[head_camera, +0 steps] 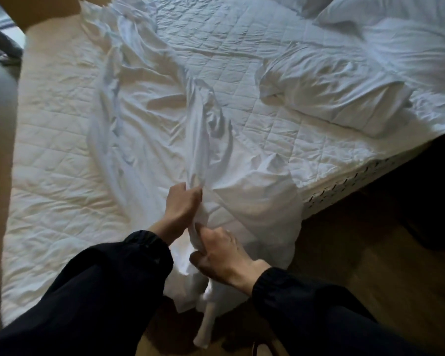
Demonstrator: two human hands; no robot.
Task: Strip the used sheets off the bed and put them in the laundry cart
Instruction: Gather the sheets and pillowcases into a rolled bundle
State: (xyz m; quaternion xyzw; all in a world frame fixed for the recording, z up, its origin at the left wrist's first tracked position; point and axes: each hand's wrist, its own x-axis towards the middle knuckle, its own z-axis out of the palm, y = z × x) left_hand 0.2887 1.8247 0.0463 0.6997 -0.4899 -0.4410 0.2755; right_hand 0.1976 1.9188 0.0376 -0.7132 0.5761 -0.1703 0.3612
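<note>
Head view: both hands [183, 205] [222, 254] tight around bunched sheet [149, 119], quilted mattress [52, 140] beneath, wooden floor [370, 253] beside.

white sheet [149, 119], crumpled (bunched lengthwise), across quilted mattress, end off edge

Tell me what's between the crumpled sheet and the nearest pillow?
Only bare quilted mattress pad lies between the sheet and that pillow, seen in the head view.
</note>
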